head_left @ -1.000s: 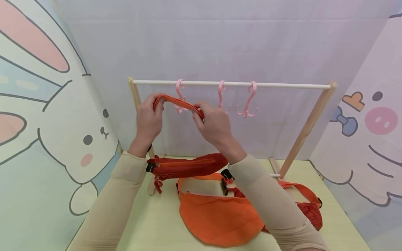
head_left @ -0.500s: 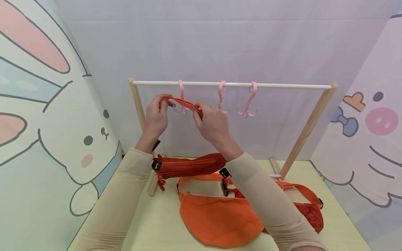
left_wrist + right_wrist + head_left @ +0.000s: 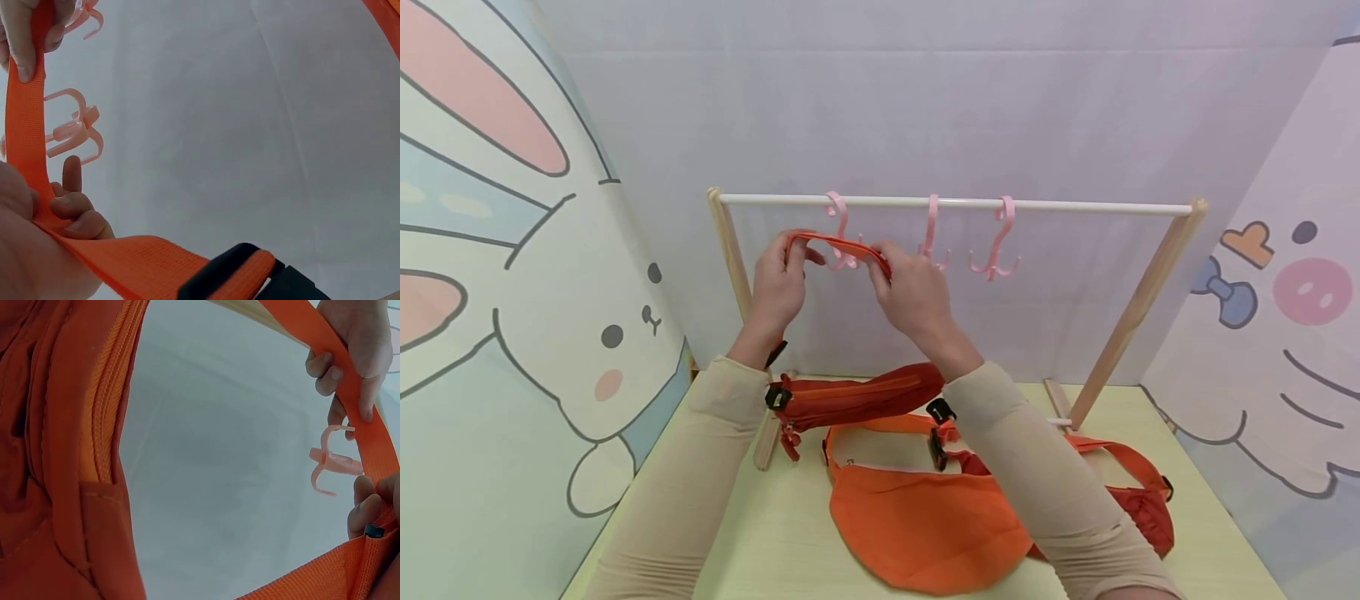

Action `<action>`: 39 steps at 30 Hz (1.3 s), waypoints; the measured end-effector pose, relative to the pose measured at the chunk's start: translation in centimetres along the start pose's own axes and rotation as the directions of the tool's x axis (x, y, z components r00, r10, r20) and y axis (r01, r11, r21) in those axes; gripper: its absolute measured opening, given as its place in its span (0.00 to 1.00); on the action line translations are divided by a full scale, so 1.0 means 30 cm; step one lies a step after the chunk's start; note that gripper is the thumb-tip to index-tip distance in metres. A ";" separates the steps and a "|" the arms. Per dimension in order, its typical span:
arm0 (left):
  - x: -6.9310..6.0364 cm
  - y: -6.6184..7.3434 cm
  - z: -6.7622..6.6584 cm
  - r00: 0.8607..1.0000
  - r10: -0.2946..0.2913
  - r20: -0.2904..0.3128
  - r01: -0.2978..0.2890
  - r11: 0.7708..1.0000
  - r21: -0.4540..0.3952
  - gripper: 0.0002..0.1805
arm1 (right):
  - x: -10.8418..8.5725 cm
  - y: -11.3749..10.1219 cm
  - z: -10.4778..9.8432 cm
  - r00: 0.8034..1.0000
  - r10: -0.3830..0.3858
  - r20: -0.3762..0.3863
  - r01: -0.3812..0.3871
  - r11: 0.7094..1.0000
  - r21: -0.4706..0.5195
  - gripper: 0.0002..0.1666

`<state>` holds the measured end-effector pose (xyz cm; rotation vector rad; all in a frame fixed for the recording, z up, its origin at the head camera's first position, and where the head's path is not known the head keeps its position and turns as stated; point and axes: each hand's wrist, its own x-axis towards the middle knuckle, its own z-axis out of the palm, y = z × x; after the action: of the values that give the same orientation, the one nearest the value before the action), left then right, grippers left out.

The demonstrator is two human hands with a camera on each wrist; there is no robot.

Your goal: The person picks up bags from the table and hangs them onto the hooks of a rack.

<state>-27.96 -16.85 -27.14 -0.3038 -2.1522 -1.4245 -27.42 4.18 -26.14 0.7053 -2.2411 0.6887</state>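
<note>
A red waist bag with an orange zip hangs in the air below my forearms, its orange strap raised in an arch between both hands. My left hand grips the strap's left part, its thumb along the webbing in the right wrist view. My right hand pinches the strap further right. Just behind the strap, a pink hook hangs from the white rail, partly covered by the strap. A black buckle on the strap shows in the left wrist view.
Two more pink hooks, a middle one and a right one, hang on the rail between wooden posts. On the table lie an orange waist bag and another red bag, partly behind my right forearm.
My left hand has shifted slightly right, and the bag's left end has moved right with it. The leftmost hook has turned on the rail. My right hand stays nearly in place.
</note>
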 end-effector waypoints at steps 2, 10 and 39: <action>0.002 0.002 0.001 1.000 0.010 -0.003 -0.010 1.000 -0.014 0.22 | 0.003 -0.002 -0.005 1.000 -0.003 -0.007 0.003 1.000 0.001 0.13; 0.001 -0.001 0.000 1.000 0.007 -0.003 -0.007 0.999 -0.040 0.21 | 0.003 -0.009 -0.014 0.999 0.019 0.030 -0.019 1.000 -0.002 0.13; -0.088 -0.111 0.003 0.997 -0.029 0.072 0.023 0.996 0.085 0.17 | -0.028 0.035 0.052 0.960 0.165 0.226 -0.172 0.985 0.011 0.11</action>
<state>-27.35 -17.88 -31.22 -0.3019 -2.2761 -1.3521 -28.27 4.18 -28.02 0.6386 -2.5259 0.7598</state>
